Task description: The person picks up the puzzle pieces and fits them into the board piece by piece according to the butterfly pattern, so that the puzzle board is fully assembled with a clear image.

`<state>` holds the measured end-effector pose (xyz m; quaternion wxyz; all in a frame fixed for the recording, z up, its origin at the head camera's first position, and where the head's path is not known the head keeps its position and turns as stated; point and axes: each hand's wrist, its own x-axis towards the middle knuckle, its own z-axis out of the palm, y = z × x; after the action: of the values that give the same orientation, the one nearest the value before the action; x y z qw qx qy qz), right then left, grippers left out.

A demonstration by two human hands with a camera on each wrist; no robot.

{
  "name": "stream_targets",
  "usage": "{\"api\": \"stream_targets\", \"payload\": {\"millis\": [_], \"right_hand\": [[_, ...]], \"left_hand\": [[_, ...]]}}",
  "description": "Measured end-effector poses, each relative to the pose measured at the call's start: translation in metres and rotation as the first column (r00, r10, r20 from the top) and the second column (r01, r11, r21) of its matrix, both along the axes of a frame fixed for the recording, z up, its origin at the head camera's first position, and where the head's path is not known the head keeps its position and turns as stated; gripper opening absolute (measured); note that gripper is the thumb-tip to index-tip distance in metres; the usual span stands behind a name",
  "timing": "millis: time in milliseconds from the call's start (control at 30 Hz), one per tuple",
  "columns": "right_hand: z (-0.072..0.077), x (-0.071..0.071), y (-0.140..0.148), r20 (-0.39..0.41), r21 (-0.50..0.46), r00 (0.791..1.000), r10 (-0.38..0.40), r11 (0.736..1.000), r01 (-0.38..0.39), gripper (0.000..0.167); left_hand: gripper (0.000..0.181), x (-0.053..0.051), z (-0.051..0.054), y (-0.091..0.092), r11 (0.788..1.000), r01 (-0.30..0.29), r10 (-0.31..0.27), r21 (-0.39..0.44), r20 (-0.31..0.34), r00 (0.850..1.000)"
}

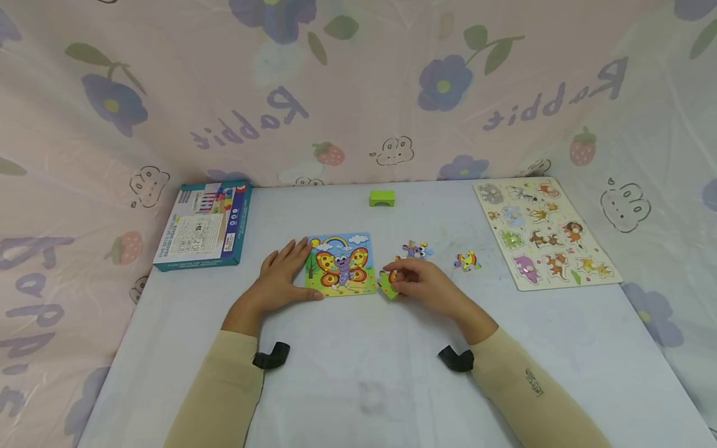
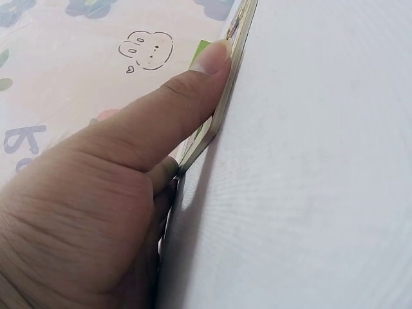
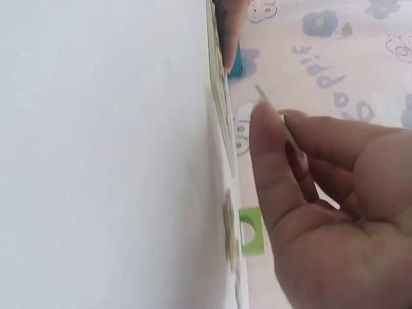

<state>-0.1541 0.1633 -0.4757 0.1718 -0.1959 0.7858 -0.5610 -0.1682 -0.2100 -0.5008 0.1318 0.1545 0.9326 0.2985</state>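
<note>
A square butterfly jigsaw board (image 1: 342, 264) lies flat on the table. My left hand (image 1: 282, 277) rests at its left side, with extended fingers along the upper left edge; the thumb (image 2: 203, 77) lies at the board's near edge. Beside the board's right edge, my right hand (image 1: 422, 283) pinches a green and red puzzle piece (image 1: 388, 286) between thumb and fingertips. In the right wrist view that piece (image 3: 291, 134) is seen edge-on, raised off the table. Several loose puzzle pieces (image 1: 416, 249) lie just behind the right hand, and another loose piece (image 1: 467, 261) lies farther right.
A green arched block (image 1: 382, 198) stands at the table's back. The boxed set (image 1: 201, 225) lies at the back left, and an animal knob-puzzle board (image 1: 546, 233) at the back right. A patterned curtain (image 1: 358, 93) borders the table's back and sides.
</note>
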Motion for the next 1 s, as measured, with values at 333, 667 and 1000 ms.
{"api": "stream_targets", "payload": {"millis": [333, 667, 1000], "right_hand": [[-0.004, -0.006, -0.044, -0.039, -0.004, 0.994, -0.102, 0.995, 0.102, 0.01], [-0.013, -0.008, -0.09, -0.044, -0.009, 0.992, -0.119, 0.993, 0.119, 0.01], [-0.014, -0.012, -0.129, -0.086, 0.04, 0.993, -0.086, 0.995, 0.09, 0.004]], "left_hand": [[0.125, 0.0, 0.002, 0.001, 1.0, 0.002, -0.002, -0.004, -0.004, 1.0], [0.124, 0.0, 0.001, 0.0, 1.0, 0.002, -0.002, -0.014, -0.008, 1.0], [0.125, -0.001, -0.001, -0.002, 1.0, 0.011, -0.012, -0.025, -0.027, 1.0]]}}
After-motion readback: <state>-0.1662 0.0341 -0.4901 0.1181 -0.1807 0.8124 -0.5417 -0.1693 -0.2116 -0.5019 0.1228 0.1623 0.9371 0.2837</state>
